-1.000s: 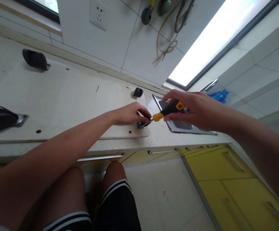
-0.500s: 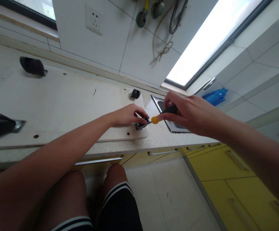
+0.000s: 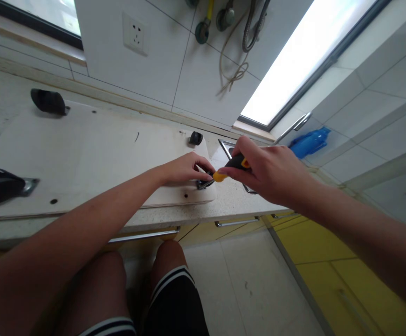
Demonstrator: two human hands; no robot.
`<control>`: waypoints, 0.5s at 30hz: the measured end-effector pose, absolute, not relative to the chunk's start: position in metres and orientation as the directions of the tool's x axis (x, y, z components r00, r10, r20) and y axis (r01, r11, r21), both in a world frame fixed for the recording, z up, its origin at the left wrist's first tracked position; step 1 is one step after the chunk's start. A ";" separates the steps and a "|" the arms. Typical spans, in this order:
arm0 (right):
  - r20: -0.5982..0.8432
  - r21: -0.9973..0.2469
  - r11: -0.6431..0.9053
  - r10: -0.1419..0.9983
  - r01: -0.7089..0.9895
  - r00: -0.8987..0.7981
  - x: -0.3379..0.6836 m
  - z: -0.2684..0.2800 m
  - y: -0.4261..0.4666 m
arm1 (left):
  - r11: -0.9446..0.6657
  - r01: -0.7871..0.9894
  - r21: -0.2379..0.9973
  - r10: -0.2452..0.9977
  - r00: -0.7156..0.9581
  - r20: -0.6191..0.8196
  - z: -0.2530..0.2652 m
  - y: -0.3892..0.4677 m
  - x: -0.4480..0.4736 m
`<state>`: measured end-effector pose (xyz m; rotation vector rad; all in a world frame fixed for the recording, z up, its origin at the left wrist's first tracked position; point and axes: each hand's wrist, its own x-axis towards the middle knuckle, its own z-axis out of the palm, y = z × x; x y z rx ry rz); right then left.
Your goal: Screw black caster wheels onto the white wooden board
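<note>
My right hand [image 3: 265,175] is wrapped around a screwdriver [image 3: 236,164] with a black and yellow handle. Its shaft slants down to the left, toward a small dark fitting with a metal bracket [image 3: 204,183] at the right end of a white board [image 3: 112,154]. Thumb and fingers of my left hand [image 3: 190,168] are closed on that fitting, hiding part of it. Whether the tip sits in a screw is too small to tell. Another small black fitting [image 3: 196,138] stands at the board's far right corner.
Two larger black pieces, one at the back [image 3: 50,101] and one in front [image 3: 2,187], are at the board's left end. A metal-rimmed sink [image 3: 250,190], partly hidden, lies right of the board. Beyond my right hand is a blue bottle-like object [image 3: 309,142]. Yellow cabinets [image 3: 321,238] run below.
My right hand has moved left with the screwdriver, bringing the yellow handle end closer to the fitting. My left hand stays on the fitting.
</note>
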<state>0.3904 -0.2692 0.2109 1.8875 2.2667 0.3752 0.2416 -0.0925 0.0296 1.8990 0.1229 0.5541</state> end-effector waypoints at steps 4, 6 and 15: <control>-0.102 0.178 0.263 0.963 0.948 -0.248 0.393 0.214 -0.269 | -0.405 -0.180 0.897 0.332 0.885 0.327 0.029 -0.091 0.242; -0.098 0.157 0.293 0.955 0.943 -0.280 0.395 0.214 -0.268 | -0.403 -0.185 0.896 0.330 0.884 0.331 0.029 -0.091 0.243; -0.075 0.195 0.272 0.962 0.942 -0.262 0.392 0.213 -0.269 | -0.394 -0.185 0.900 0.337 0.882 0.329 0.029 -0.092 0.242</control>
